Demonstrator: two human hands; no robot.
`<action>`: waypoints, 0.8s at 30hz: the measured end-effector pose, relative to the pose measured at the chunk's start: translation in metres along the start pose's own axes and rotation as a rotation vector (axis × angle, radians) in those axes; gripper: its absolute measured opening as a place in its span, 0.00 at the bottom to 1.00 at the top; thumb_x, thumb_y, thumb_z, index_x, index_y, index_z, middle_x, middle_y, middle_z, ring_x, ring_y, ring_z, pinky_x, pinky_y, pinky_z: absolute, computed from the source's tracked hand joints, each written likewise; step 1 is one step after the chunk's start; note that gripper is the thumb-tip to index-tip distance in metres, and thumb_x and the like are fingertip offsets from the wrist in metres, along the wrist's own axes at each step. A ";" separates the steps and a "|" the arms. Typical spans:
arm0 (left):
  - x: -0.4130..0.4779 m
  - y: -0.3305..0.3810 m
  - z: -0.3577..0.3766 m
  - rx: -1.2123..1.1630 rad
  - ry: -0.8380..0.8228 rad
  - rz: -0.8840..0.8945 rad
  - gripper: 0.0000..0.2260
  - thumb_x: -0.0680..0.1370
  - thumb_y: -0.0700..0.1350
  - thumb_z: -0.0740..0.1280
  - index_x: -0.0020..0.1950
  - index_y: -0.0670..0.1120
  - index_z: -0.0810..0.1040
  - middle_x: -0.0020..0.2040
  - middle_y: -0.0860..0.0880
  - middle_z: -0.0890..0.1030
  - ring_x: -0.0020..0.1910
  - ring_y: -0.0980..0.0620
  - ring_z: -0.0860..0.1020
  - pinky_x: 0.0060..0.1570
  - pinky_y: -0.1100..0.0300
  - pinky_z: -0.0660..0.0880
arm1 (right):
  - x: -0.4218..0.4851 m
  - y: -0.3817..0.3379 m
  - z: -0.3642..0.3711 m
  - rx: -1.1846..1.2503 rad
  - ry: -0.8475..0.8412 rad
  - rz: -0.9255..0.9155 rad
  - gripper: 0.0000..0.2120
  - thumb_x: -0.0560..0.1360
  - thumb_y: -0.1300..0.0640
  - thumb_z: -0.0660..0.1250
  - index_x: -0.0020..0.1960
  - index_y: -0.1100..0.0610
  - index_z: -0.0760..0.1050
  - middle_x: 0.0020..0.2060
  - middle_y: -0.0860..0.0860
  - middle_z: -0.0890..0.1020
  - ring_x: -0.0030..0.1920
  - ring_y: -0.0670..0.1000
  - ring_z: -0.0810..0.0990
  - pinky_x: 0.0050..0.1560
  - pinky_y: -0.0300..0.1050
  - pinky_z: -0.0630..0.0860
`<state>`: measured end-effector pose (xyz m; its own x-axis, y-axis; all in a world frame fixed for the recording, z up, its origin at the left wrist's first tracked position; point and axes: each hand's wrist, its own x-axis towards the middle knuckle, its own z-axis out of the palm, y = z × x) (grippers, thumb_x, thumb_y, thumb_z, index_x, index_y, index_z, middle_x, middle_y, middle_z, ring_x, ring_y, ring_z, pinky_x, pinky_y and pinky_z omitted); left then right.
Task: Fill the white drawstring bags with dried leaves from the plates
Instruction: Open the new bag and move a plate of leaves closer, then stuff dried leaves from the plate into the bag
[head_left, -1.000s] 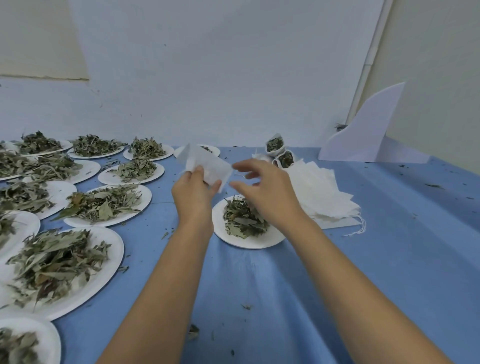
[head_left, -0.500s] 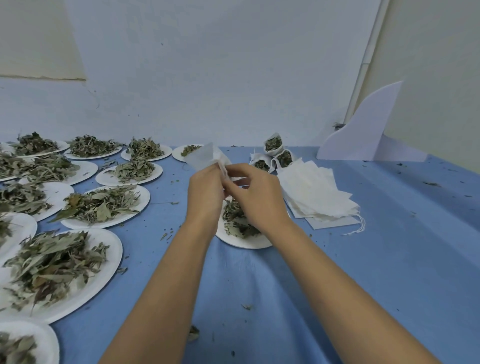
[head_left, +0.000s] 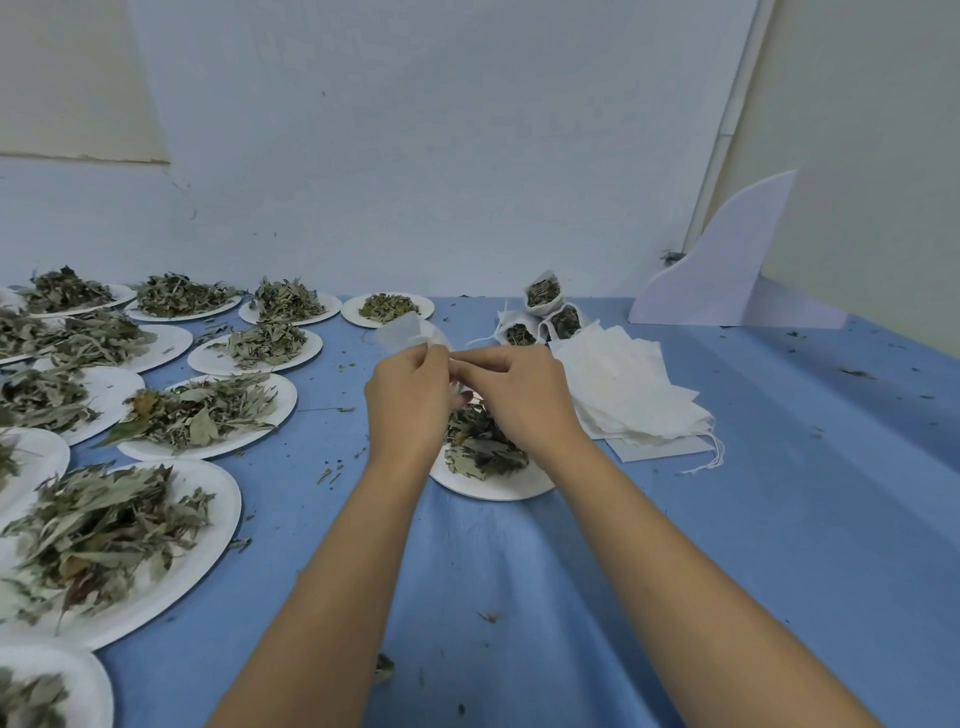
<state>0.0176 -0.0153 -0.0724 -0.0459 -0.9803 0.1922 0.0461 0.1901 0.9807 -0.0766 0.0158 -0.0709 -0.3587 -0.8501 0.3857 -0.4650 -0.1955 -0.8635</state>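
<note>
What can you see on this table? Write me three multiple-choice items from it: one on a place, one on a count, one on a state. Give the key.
1. The stack of empty bags lies:
A. on a left-hand plate
B. on the blue cloth, right of the middle plate
C. on the floor

2. The filled bags at the back number:
A. one
B. three
C. six

3. The raised bag is:
A. tied shut
B. pinched by left hand and right hand
C. lying on the stack

Key: 1 B, the stack sits beside that plate; 2 B, three open tops show leaves; 3 B, both hands' fingers meet on it.
</note>
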 end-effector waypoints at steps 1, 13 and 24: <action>-0.001 0.001 0.001 0.025 0.001 0.026 0.12 0.77 0.39 0.59 0.39 0.35 0.77 0.41 0.36 0.82 0.33 0.56 0.82 0.47 0.45 0.80 | 0.000 0.000 0.000 0.026 -0.002 0.008 0.05 0.74 0.56 0.70 0.47 0.53 0.85 0.38 0.44 0.85 0.40 0.37 0.81 0.40 0.24 0.71; -0.005 0.003 -0.002 0.342 0.153 0.208 0.10 0.77 0.41 0.59 0.42 0.36 0.76 0.38 0.39 0.80 0.39 0.39 0.79 0.43 0.46 0.76 | 0.000 -0.001 0.001 0.047 0.247 -0.057 0.11 0.73 0.65 0.66 0.45 0.50 0.77 0.43 0.43 0.81 0.39 0.39 0.78 0.41 0.33 0.72; -0.013 -0.001 0.003 0.500 0.176 0.422 0.04 0.78 0.49 0.62 0.44 0.53 0.75 0.37 0.57 0.76 0.38 0.56 0.74 0.37 0.63 0.67 | -0.004 0.003 0.012 -0.302 0.157 -0.320 0.08 0.77 0.60 0.62 0.48 0.54 0.81 0.50 0.50 0.82 0.52 0.50 0.78 0.48 0.41 0.70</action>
<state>0.0153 -0.0030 -0.0757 0.0400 -0.8029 0.5948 -0.4444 0.5188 0.7303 -0.0669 0.0133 -0.0786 -0.2662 -0.6811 0.6820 -0.7787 -0.2650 -0.5687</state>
